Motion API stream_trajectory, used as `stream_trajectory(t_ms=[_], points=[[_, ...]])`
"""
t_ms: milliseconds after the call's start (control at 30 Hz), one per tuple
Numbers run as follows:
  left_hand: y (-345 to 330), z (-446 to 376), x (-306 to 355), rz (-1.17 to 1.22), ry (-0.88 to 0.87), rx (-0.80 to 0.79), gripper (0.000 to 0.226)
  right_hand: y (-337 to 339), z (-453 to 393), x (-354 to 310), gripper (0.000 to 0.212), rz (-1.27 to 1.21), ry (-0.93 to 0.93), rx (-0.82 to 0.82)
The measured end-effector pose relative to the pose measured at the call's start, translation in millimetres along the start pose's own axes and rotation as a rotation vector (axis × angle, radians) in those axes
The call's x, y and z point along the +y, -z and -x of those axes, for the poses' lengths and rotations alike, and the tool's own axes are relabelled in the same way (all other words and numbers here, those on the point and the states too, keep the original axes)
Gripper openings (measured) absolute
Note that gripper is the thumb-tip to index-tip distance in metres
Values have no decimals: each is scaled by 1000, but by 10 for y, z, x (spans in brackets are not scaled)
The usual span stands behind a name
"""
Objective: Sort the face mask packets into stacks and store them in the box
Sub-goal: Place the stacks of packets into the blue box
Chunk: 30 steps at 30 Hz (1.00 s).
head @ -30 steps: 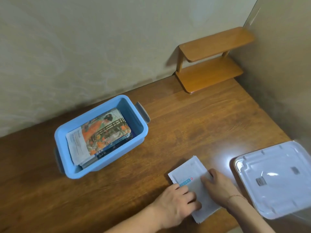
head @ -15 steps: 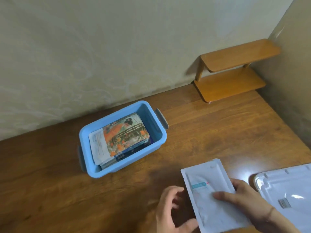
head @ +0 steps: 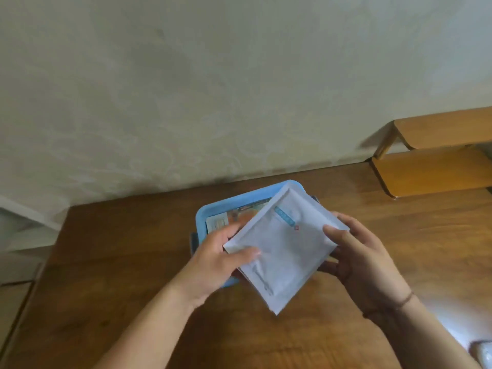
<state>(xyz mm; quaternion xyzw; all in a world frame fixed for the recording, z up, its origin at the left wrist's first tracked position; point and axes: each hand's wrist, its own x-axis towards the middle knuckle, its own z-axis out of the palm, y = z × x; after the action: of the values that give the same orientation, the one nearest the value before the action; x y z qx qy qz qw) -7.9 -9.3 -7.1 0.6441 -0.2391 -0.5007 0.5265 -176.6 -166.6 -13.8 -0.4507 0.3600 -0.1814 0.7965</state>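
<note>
A stack of white face mask packets (head: 285, 246) with a small blue label hangs in the air over the blue box (head: 210, 209). My left hand (head: 215, 259) grips the stack's left edge, thumb on top. On the right edge my right hand (head: 356, 254) holds it, thumb on top and fingers underneath. Inside the box lies a packet with an orange picture (head: 234, 217), mostly hidden by the white stack. The box's near side is covered by my hands.
The box stands on a wooden table (head: 133, 262) against a pale wall. A small two-tier wooden shelf (head: 436, 155) sits at the back right. A corner of the clear lid (head: 483, 351) shows at the bottom right. The table's left edge drops to the floor.
Both hands lifted the white stack off the table and carried it left and away, over the blue box. The view swung left, so the lid slid almost out of frame.
</note>
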Motion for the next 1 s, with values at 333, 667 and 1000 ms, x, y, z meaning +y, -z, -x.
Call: stream_trajectory(t_ms=[333,667,1000], points=[[784,-723,133,-956,189,97,35,-388,-781,224,55,979,-32,-24],[227,-450,-46,-1734,-92,332,74,-514,-754,231,32,1501,129,-38],[227,-543,-476,-1518,-181,181,94,-279,-810,399,76,1585,470,-213]])
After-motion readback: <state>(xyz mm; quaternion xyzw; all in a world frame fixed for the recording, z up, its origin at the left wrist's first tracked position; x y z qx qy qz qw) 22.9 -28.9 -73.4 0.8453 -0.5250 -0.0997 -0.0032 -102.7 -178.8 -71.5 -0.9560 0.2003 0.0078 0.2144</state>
